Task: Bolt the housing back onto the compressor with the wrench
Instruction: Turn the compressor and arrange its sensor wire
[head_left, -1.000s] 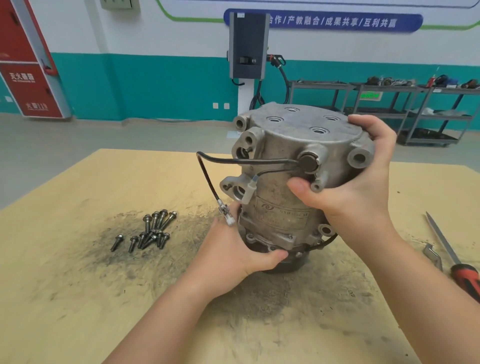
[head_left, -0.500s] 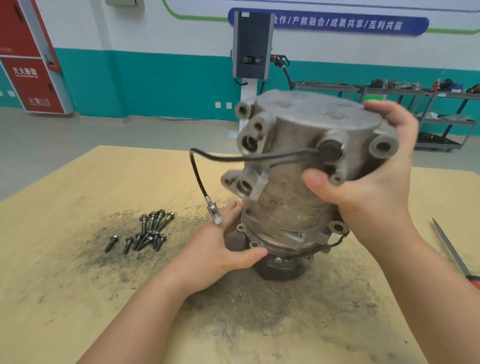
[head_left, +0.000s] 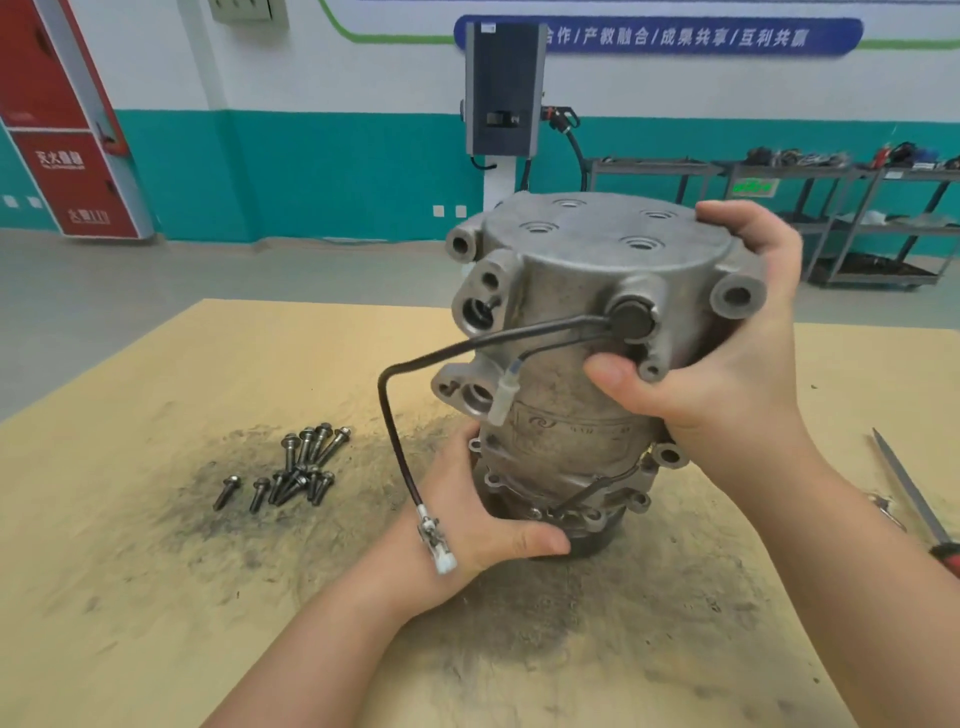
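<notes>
A grey metal compressor (head_left: 566, 415) stands on end on the wooden table (head_left: 156, 597), its housing (head_left: 597, 249) on top with several open bolt holes. My right hand (head_left: 727, 364) grips the housing's right side, thumb on the front. Low on the left side my left hand (head_left: 478, 525) holds the compressor's flanged base. A black cable (head_left: 387, 415) loops from the housing to a white connector hanging over my left wrist. Several dark bolts (head_left: 296, 467) lie in a heap on the table to the left. No wrench is clearly visible.
A red-handled screwdriver (head_left: 909, 499) lies at the table's right edge, with a small metal piece (head_left: 883, 506) beside it. Black grime stains the table around the compressor and bolts. Beyond the table are a grey floor, a charging post and metal shelves.
The compressor was tilted and lifted half a second ago; now it stands more upright with its top face showing again. Both hands kept their hold.
</notes>
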